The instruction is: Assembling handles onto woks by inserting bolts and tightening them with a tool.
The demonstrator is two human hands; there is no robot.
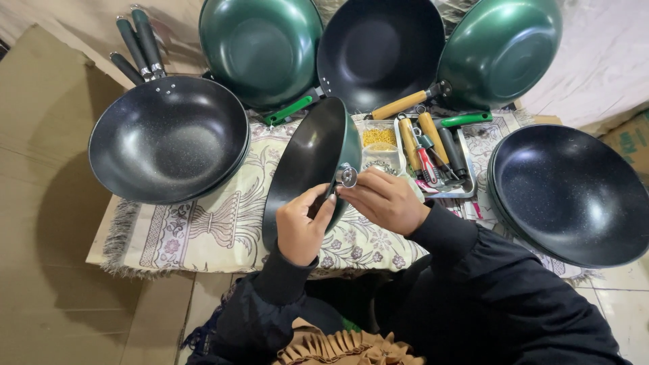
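Dark sleeves fill the bottom of the view, and from them both hands rise close together to a green wok [312,162] with a black inside, held tilted on its edge over the patterned cloth [203,230]. The left hand [301,226] is clamped on the wok's lower rim; the right hand [387,199] pinches a small round metal fitting [347,176] at the wok's side — fingers closed on it.

Just behind the wok sits a shallow metal tray [466,186] with wooden handles, a green handle and small tools, and beside it a clear bag of yellow pieces [378,137]. Black speckled woks lie stacked at the left [169,138] and at the right [571,192]. Along the far edge lean two green woks, bottoms up [260,47] [500,47], with a black one [380,51] between them — its wooden handle points toward the tray. Dark handles [138,44] stick out at the upper left. Brown cardboard [40,169] lies flat at the left; at the right edge sits a brown carton corner with green print [629,142].
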